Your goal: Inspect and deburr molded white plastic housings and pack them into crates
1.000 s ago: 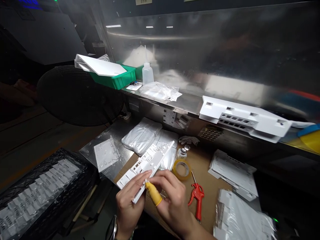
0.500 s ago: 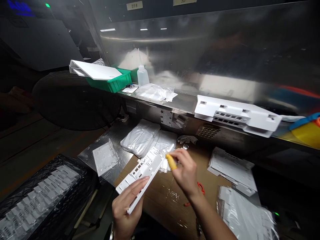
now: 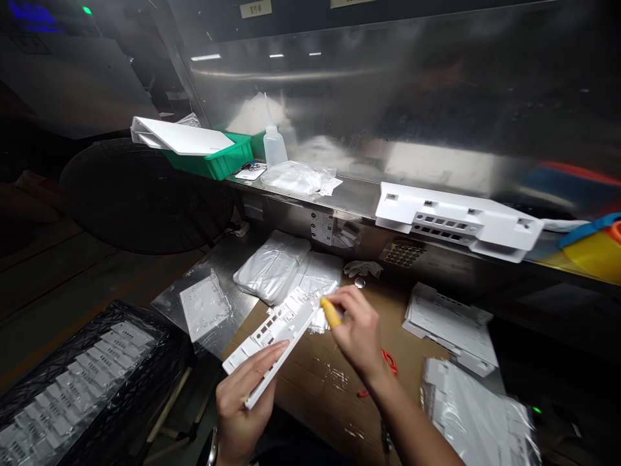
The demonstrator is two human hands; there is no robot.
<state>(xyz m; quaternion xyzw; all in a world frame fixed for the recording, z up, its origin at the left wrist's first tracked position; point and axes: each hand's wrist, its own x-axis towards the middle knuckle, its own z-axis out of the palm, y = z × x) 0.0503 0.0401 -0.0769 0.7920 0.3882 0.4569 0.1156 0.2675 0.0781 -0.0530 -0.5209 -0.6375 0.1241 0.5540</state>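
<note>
My left hand [image 3: 246, 395] is closed around the near end of a long white plastic panel [image 3: 291, 323] with square cutouts and ribs. The panel is held tilted above the cardboard, its far end pointing away to the right. At the panel's right edge, near that far end, my right hand [image 3: 358, 333] is closed in a pinch. A yellow cover [image 3: 330, 313], which looks like a finger cot, sits at its thumb. Whatever the fingers of this hand hold is hidden. Red-handled pliers or cutters [image 3: 389, 364] lie partly behind my right wrist.
Bagged white parts [image 3: 272, 265] lie behind the panel, others [image 3: 478, 414] at the right beside stacked white panels [image 3: 451, 327]. A crate [image 3: 167, 336] of white parts stands at the left. The metal shelf [image 3: 356, 197] carries a green bin [image 3: 228, 158], a squeeze bottle [image 3: 275, 147] and a white housing [image 3: 456, 217].
The whole view has shifted very slightly. Both hands and the panel keep nearly the same pose, with the right hand still at the panel's edge.
</note>
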